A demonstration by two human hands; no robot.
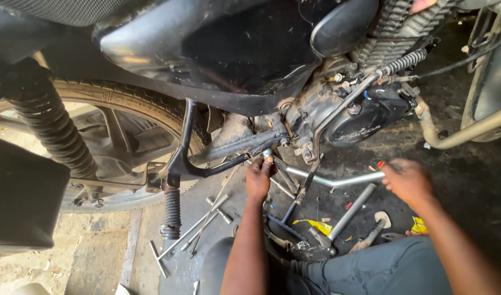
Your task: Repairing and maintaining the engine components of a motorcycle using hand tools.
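Daylight from the left — dim underneath, edges bowed, fairly sharp

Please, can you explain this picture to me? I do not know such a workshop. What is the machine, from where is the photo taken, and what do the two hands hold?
The one picture comes from a camera on the person's head, looking down. The machine is a motorcycle, with its rear wheel and engine visible. The left hand grips one end of a long bent metal rod under the frame; the right hand grips the other end. On the dirty floor lie several T-handle wrenches and yellow scraps.
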